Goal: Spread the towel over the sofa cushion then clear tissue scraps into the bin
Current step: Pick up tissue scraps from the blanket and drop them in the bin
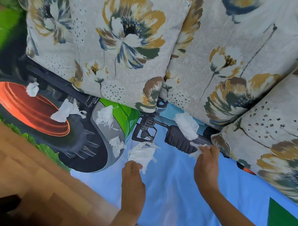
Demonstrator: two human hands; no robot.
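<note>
Our left hand (131,176) and right hand (206,161) each pinched a scrap (142,154), prob. closed; tissue's light, flimsy, so we'd bunch it whole.

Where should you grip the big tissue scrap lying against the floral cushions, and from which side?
Pinch the tissue scrap at its lower end, coming from the open towel side. Its upper edge sits tucked against the floral cushion, so that side looks blocked.
</note>
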